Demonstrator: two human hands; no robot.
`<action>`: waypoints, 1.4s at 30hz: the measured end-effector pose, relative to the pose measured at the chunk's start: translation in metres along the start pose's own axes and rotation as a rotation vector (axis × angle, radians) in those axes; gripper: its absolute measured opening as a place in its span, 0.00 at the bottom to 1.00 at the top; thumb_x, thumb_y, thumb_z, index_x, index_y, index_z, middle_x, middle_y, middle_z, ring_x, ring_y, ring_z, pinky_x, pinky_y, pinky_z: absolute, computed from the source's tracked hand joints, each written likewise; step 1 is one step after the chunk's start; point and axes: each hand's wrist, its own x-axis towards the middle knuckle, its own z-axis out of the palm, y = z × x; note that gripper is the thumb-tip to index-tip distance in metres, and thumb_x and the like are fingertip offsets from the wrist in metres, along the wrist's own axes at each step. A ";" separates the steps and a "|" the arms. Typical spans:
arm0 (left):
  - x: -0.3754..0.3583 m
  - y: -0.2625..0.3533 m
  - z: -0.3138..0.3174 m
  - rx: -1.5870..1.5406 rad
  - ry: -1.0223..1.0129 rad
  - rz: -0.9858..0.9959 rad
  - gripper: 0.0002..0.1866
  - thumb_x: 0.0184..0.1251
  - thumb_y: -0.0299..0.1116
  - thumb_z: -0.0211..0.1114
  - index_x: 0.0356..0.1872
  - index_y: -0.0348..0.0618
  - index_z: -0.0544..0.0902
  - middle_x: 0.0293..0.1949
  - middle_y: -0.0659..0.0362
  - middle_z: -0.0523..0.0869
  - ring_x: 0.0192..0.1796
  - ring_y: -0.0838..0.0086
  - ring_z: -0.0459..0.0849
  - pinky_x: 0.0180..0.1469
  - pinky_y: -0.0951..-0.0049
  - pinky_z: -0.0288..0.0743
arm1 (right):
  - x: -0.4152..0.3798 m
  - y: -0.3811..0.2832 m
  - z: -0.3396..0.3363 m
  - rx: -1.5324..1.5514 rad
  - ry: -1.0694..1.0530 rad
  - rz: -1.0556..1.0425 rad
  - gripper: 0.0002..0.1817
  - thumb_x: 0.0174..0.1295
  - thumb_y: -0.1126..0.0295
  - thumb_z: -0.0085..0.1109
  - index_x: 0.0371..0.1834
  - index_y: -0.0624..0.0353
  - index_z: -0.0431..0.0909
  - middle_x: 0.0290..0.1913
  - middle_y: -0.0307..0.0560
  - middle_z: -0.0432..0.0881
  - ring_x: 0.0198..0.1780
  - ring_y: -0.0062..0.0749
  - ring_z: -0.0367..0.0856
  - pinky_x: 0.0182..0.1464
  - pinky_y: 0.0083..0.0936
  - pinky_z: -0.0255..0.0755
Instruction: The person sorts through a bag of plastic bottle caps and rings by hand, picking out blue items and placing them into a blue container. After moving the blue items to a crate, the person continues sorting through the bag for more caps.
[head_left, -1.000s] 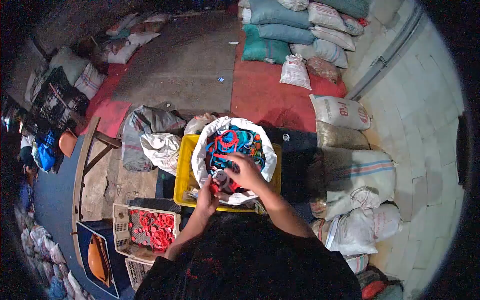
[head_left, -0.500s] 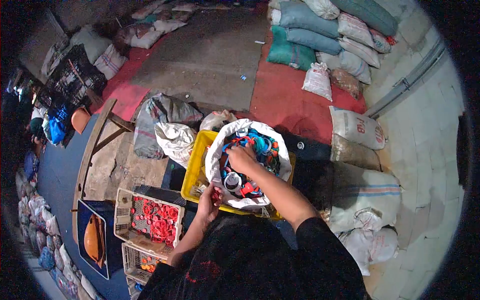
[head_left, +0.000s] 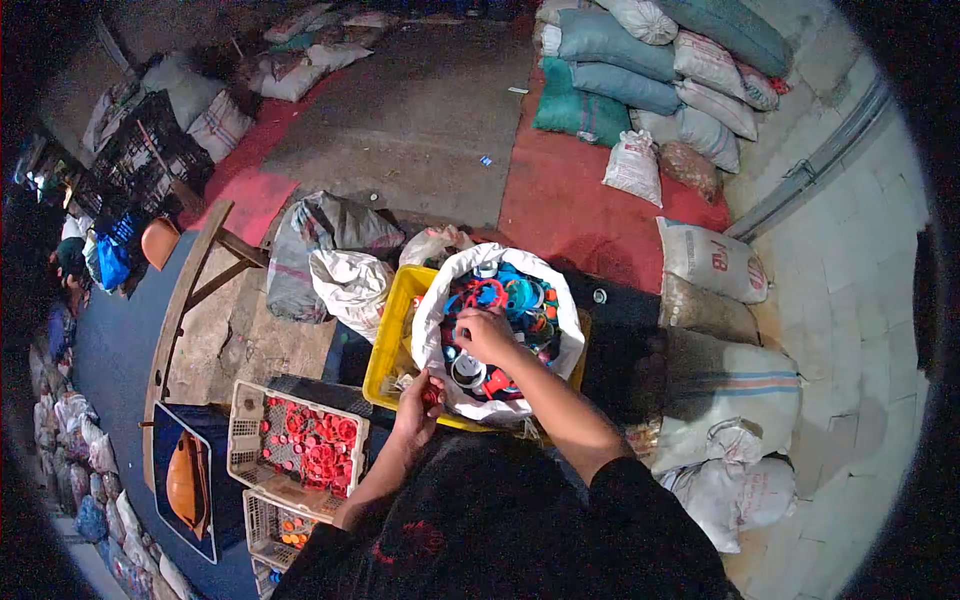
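In front of me a white sack (head_left: pixel 571 345) with a rolled rim is full of mixed plastic caps (head_left: pixel 522 292), mostly blue, red and black. It sits in a yellow crate (head_left: pixel 381 372). My right hand (head_left: pixel 483 335) reaches over the caps inside the sack, its fingers curled down among them; what they grip, if anything, is hidden. At the sack's near left rim, my left hand (head_left: pixel 415 408) is closed around red plastic caps (head_left: pixel 430 395). A white ring-shaped cap (head_left: pixel 467 369) lies just below my right hand.
Left of me stand a beige crate of red caps (head_left: pixel 312 440), a smaller crate with orange caps (head_left: pixel 292 530) and a dark blue bin (head_left: pixel 190 480). A wooden frame (head_left: pixel 190 300) lies beyond. Filled sacks (head_left: pixel 735 385) line the right wall.
My right hand has drawn slightly down and back within the sack, and a red ring-shaped cap now shows above it. My left hand stays at the rim with the red caps.
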 end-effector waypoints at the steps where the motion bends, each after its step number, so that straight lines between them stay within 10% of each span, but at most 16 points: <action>1: 0.001 -0.001 0.002 0.001 -0.004 0.004 0.17 0.82 0.45 0.52 0.36 0.45 0.79 0.29 0.63 0.82 0.28 0.79 0.79 0.19 0.83 0.61 | -0.002 -0.002 -0.002 -0.011 -0.051 0.024 0.10 0.55 0.62 0.71 0.34 0.52 0.82 0.47 0.43 0.83 0.51 0.42 0.82 0.60 0.44 0.66; 6: 0.003 -0.003 0.013 0.033 -0.045 0.006 0.17 0.82 0.45 0.52 0.36 0.45 0.78 0.29 0.62 0.83 0.27 0.79 0.79 0.19 0.83 0.61 | 0.011 -0.001 0.011 -0.228 0.153 0.101 0.17 0.63 0.58 0.65 0.52 0.51 0.85 0.54 0.48 0.82 0.55 0.42 0.82 0.61 0.45 0.64; 18: -0.024 -0.008 0.001 0.102 0.002 0.003 0.17 0.81 0.45 0.52 0.36 0.44 0.79 0.29 0.61 0.83 0.26 0.79 0.78 0.19 0.82 0.61 | 0.039 -0.024 0.025 -0.427 0.023 0.440 0.23 0.47 0.52 0.75 0.45 0.51 0.87 0.58 0.50 0.78 0.63 0.43 0.74 0.68 0.45 0.57; 29: -0.049 -0.011 -0.021 0.110 0.060 0.016 0.17 0.81 0.46 0.53 0.35 0.45 0.79 0.27 0.63 0.80 0.26 0.79 0.76 0.21 0.80 0.60 | 0.025 -0.015 0.042 -0.093 0.334 0.436 0.19 0.47 0.57 0.75 0.40 0.50 0.82 0.52 0.44 0.81 0.60 0.42 0.78 0.63 0.50 0.62; 34: -0.056 -0.008 -0.016 0.194 0.017 -0.017 0.18 0.81 0.45 0.52 0.35 0.45 0.79 0.28 0.63 0.80 0.27 0.79 0.77 0.21 0.81 0.60 | 0.029 -0.028 0.039 -0.211 0.152 0.471 0.27 0.47 0.58 0.75 0.54 0.48 0.86 0.61 0.42 0.77 0.66 0.38 0.72 0.68 0.44 0.56; 42: -0.074 -0.004 -0.014 0.238 0.052 0.017 0.16 0.81 0.46 0.53 0.36 0.46 0.79 0.29 0.63 0.81 0.27 0.79 0.77 0.21 0.81 0.61 | 0.033 -0.028 0.039 -0.280 0.130 0.463 0.22 0.45 0.56 0.77 0.47 0.43 0.89 0.60 0.40 0.76 0.64 0.39 0.70 0.66 0.42 0.56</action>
